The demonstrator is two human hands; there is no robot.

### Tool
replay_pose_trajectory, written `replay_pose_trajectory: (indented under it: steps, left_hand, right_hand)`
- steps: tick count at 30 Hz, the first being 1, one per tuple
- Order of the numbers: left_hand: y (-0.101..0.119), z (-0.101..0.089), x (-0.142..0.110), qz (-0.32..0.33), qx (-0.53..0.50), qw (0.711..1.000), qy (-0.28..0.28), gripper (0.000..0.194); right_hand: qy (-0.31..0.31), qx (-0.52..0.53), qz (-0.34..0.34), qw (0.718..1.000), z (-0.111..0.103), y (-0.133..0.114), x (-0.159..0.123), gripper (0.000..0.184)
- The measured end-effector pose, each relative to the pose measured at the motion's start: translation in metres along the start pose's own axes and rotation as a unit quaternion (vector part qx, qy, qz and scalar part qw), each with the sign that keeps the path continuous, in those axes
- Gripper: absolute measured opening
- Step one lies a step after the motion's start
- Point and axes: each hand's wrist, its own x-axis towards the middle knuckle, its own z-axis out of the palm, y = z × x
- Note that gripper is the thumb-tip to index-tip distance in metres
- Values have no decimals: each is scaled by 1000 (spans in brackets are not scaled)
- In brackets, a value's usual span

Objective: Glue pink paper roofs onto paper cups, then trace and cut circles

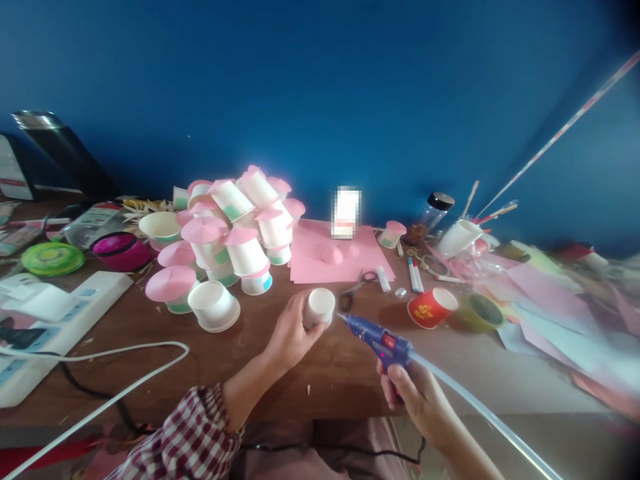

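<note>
In my left hand (293,331) is a small white paper cup (321,306), gripped around its side above the brown table. My right hand (411,390) is wrapped round the handle of a blue glue gun (377,339), with a long clear glue stick (480,410) coming out of its back. The gun's nozzle points left, close to the cup's right side; whether they touch I cannot tell. To the left of my hands stands a pile of white paper cups topped with pink paper cones (204,230). One bare white cup (214,307) sits at its front.
Pink paper sheets (310,263) lie at the back, with scissors (357,288) in front. A red paper cup (433,308) and loose coloured papers (540,300) are on the right. At left are a white power strip (95,310) and a white cable (125,355).
</note>
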Motion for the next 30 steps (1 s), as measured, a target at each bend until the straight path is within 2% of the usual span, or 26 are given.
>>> replay_pose_trajectory:
  steps: [3,7,11,14,17,20,24,30]
  left_hand:
    - [-2,0,0,0,7,1000,-1,51]
    - [-5,1,0,-4,23,1000,4,53]
    - [-5,2,1,-30,25,999,-15,56]
    - [-4,1,3,-32,28,999,-25,57]
    - [-3,1,2,-18,36,999,-19,57]
    - [-4,1,1,-2,43,999,-10,56]
    - [-4,1,0,16,46,999,-7,55]
    - [-1,0,0,27,42,999,-5,52]
  right_hand:
    - [54,-22,-29,998,-8,2,-3,47]
    - [223,-56,-48,972,-28,9,-2,40]
    - [379,-159,-5,912,-74,33,5,47]
    - [437,-278,81,851,-117,56,9,48]
    - [414,-391,163,806,-154,73,14,47]
    - [393,-421,201,792,-177,83,20,46]
    - [349,-461,223,785,-190,88,28,44]
    - [297,-491,211,791,-196,75,29,50]
